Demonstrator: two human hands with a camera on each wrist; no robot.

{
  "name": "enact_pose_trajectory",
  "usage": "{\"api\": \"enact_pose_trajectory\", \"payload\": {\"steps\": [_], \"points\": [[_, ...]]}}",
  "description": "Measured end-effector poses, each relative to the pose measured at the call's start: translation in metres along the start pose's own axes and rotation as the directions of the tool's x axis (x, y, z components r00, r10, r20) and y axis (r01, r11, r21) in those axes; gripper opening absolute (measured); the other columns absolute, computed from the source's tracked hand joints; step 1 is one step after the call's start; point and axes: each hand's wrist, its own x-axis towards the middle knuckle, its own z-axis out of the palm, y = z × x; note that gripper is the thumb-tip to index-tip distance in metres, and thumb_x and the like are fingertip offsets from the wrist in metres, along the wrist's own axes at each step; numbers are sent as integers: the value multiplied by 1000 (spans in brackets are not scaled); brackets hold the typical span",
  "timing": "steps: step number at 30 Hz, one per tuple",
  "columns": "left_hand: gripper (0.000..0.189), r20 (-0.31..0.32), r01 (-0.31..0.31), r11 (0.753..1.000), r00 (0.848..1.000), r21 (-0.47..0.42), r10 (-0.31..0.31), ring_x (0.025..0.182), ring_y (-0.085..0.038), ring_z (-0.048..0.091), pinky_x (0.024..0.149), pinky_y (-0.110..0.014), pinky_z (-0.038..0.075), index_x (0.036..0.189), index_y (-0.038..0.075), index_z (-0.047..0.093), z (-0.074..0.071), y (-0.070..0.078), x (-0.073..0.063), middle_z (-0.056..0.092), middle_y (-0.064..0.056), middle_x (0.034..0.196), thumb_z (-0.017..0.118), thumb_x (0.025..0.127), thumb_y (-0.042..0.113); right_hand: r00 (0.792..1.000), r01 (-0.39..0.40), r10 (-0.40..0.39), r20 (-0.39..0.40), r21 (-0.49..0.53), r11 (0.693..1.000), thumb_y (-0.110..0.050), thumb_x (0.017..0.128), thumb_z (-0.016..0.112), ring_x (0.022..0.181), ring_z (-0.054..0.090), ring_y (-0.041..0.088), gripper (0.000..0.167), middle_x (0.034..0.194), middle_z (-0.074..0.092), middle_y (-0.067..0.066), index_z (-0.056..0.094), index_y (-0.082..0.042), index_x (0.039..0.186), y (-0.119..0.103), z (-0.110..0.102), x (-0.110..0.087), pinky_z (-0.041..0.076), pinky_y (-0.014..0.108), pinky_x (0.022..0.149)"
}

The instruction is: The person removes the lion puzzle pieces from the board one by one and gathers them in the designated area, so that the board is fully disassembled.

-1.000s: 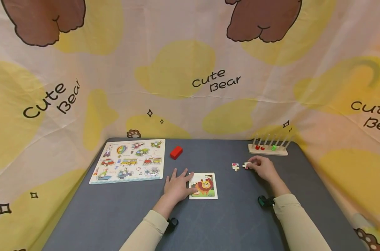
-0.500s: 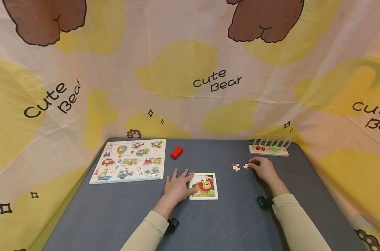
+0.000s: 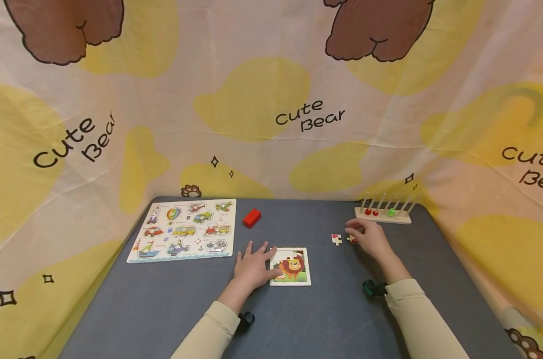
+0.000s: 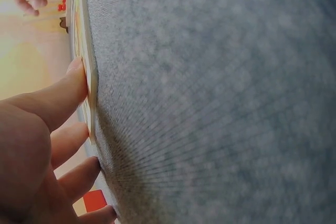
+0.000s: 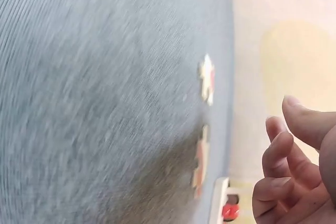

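My left hand [image 3: 251, 269] lies with spread fingers at the left edge of the lion puzzle [image 3: 294, 269]. Its thumb rests on the puzzle's frame, as the left wrist view [image 4: 52, 98] also shows. My right hand [image 3: 373, 238] hovers above the table with loosely bent fingers and holds nothing. Below it a puzzle piece [image 3: 353, 239] lies on the table, partly hidden by the hand. Left of that lies a second puzzle piece [image 3: 336, 239]. In the right wrist view both the nearer puzzle piece [image 5: 200, 163] and the farther one lie apart from the fingers [image 5: 278, 153].
A vehicle puzzle board [image 3: 182, 230] lies at the back left, with a red block [image 3: 252, 218] beside it. At the back right stands a wooden peg rack [image 3: 382, 214] with red and green beads. A patterned cloth [image 3: 253, 114] hangs behind the table [image 3: 325, 319].
My right hand has let go of the puzzle piece, risen off it and shifted a little left. The left hand has stayed on the lion puzzle.
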Motion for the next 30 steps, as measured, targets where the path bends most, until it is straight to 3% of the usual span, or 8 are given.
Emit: {"api": "enact_pose_trajectory", "payload": {"steps": [6, 30], "points": [[76, 5, 9, 1000, 1000, -5, -9, 154, -43, 15, 117, -71, 17, 150, 32, 50, 0, 0, -1, 39, -3, 162, 76, 83, 56, 1000, 23, -24, 8, 58, 998, -23, 97, 69, 77, 64, 26, 27, 105, 72, 13, 70, -6, 119, -14, 4, -3, 52, 31, 62], [76, -8, 12, 1000, 1000, -18, -12, 154, -43, 16, 118, -70, 17, 149, 32, 51, -4, 4, -3, 40, -4, 161, 77, 82, 55, 992, 128, -129, 1, 110, 986, -17, 91, 76, 76, 57, 18, 20, 95, 71, 5, 75, -10, 109, -54, 38, -20, 48, 26, 60]]}}
